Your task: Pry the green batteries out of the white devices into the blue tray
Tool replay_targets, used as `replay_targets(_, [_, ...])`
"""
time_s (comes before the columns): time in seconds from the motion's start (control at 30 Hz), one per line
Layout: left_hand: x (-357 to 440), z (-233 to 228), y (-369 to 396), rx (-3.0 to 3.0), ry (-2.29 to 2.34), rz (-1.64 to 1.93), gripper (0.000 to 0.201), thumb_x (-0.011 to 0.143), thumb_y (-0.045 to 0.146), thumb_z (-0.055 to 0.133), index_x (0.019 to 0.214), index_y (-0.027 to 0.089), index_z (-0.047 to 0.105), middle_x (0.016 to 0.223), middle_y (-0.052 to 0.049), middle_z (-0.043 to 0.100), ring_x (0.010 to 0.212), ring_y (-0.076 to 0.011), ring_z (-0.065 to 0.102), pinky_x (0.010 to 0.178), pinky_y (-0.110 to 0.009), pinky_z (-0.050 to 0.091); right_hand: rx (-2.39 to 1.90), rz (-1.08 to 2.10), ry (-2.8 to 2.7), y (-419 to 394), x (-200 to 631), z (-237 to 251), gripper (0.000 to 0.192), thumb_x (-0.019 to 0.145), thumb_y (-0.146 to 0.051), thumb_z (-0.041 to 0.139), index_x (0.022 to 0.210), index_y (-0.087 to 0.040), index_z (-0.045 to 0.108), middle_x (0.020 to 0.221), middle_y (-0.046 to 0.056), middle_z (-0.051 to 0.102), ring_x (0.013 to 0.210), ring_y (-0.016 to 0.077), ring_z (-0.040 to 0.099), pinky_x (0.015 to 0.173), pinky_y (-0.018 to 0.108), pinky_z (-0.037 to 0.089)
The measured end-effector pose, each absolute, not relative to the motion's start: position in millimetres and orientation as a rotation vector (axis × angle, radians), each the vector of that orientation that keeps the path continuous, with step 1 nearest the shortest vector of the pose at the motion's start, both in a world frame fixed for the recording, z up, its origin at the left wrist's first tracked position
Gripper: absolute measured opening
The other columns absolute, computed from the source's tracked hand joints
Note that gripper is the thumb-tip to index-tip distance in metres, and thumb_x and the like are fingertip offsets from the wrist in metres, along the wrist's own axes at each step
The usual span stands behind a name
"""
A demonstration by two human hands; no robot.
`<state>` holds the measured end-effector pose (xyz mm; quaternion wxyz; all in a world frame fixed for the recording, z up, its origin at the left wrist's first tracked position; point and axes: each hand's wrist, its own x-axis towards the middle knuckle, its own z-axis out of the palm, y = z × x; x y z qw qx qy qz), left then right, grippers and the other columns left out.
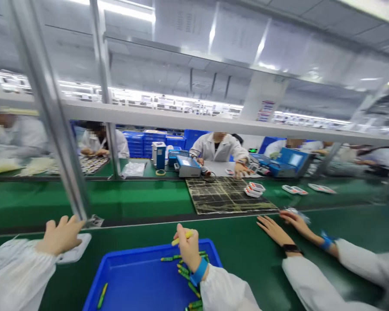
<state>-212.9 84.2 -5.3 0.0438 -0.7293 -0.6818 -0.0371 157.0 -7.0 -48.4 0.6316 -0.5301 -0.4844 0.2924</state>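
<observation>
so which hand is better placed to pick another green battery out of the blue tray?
Probably right. The right hand is over the blue plastic tray, beside the green cylindrical batteries, though already holding a yellow one. The left hand rests on a white device outside it.

A green conveyor belt [142, 198] runs across the scene, crossed by a slanted metal post [48, 108]. A dark gridded tray [227, 196] lies on the belt, with small white devices [254, 189] at its right edge. Beyond it, a person in a white coat [218, 149] sits beside a blue-and-grey instrument [187, 166]. Stacked blue crates [149, 143] stand behind. At lower right, a neighbouring worker's two hands [285, 226] rest on the green surface.
</observation>
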Motion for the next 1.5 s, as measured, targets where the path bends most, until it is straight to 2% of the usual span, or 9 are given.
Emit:
replay_targets(0.13, [-129, 10, 83, -2.572, -1.715, 0.046, 0.050, 0.073, 0.034, 0.044, 0.121, 0.029, 0.057, 0.121, -0.005, 0.063, 0.111, -0.0299, 0.055, 0.089, -0.048, 0.033, -1.179, 0.934, -0.724, 8, 157, -47, 0.041, 0.072, -0.048, 0.060, 0.045, -0.019, 0.050, 0.037, -0.004, 0.045, 0.030, 0.0071, 0.036, 0.034, 0.021, 0.026])
replay_targets(0.23, [-55, 19, 73, -2.707, -1.490, -0.141, 0.040, 0.077, 0.035, 0.045, 0.114, 0.030, 0.061, 0.125, -0.006, 0.061, 0.114, -0.0275, 0.054, 0.089, -0.045, 0.035, -1.134, 1.028, -0.544, 16, 164, -45, 0.035, 0.069, -0.043, 0.058, 0.047, -0.018, 0.049, 0.040, -0.003, 0.049, 0.028, 0.0051, 0.033, 0.032, 0.020, 0.020])
replay_targets(0.4, [10, -18, 68, -2.407, -1.501, -0.602, 0.038, 0.083, 0.019, 0.037, 0.110, 0.025, 0.062, 0.128, -0.009, 0.058, 0.119, -0.0258, 0.049, 0.097, -0.047, 0.031, -1.104, 1.102, -0.468, 23, 174, -43, 0.037, 0.072, -0.039, 0.052, 0.043, -0.017, 0.051, 0.029, -0.004, 0.037, 0.026, 0.0055, 0.030, 0.031, 0.018, 0.015])
replay_targets(0.57, [2, -51, 73, -2.423, -1.502, -0.858, 0.028, 0.084, 0.023, 0.039, 0.094, 0.026, 0.065, 0.105, -0.005, 0.067, 0.105, -0.0245, 0.055, 0.091, -0.043, 0.035, -1.053, 1.224, -0.414, 24, 174, -41, 0.034, 0.072, -0.034, 0.051, 0.043, -0.016, 0.052, 0.026, -0.006, 0.033, 0.025, 0.0040, 0.024, 0.032, 0.016, 0.014])
replay_targets(0.73, [-4, -40, 68, -2.496, -1.479, -0.965, 0.029, 0.085, 0.022, 0.036, 0.080, 0.025, 0.064, 0.092, -0.003, 0.068, 0.095, -0.0223, 0.058, 0.086, -0.040, 0.037, -1.000, 1.313, -0.383, 24, 175, -43, 0.031, 0.070, -0.034, 0.054, 0.045, -0.016, 0.052, 0.027, -0.007, 0.033, 0.026, 0.0031, 0.022, 0.033, 0.016, 0.015])
replay_targets(0.9, [-2, -36, 64, -2.636, -1.594, -0.887, 0.029, 0.082, 0.019, 0.033, 0.069, 0.024, 0.058, 0.070, 0.002, 0.064, 0.069, -0.0178, 0.061, 0.085, -0.039, 0.039, -0.944, 1.361, -0.385, 24, 179, -44, 0.025, 0.069, -0.030, 0.054, 0.049, -0.015, 0.053, 0.029, -0.007, 0.035, 0.027, 0.0025, 0.023, 0.034, 0.016, 0.014])
replay_targets(1.2, [-1, -43, 66, -2.713, -1.582, -0.797, 0.029, 0.080, 0.015, 0.028, 0.067, 0.021, 0.054, 0.065, 0.002, 0.059, 0.063, -0.0146, 0.057, 0.078, -0.033, 0.038, -0.903, 1.460, -0.347, 30, 186, -43, 0.027, 0.072, -0.028, 0.050, 0.048, -0.015, 0.053, 0.029, -0.006, 0.036, 0.027, 0.0037, 0.023, 0.035, 0.017, 0.014])
replay_targets(1.37, [2, -40, 67, -2.712, -1.642, -0.731, 0.029, 0.080, 0.017, 0.029, 0.069, 0.021, 0.056, 0.064, 0.002, 0.062, 0.065, -0.0151, 0.057, 0.078, -0.032, 0.037, -0.887, 1.483, -0.352, 30, 186, -41, 0.029, 0.075, -0.026, 0.050, 0.049, -0.014, 0.053, 0.030, -0.005, 0.037, 0.028, 0.0035, 0.024, 0.035, 0.016, 0.015])
replay_targets(1.5, [-4, -38, 67, -2.717, -1.677, -0.638, 0.030, 0.079, 0.018, 0.031, 0.070, 0.022, 0.059, 0.068, 0.001, 0.065, 0.068, -0.0168, 0.059, 0.070, -0.030, 0.037, -0.868, 1.515, -0.364, 31, 189, -42, 0.029, 0.077, -0.026, 0.049, 0.050, -0.014, 0.054, 0.031, -0.005, 0.038, 0.029, 0.0037, 0.025, 0.035, 0.016, 0.016])
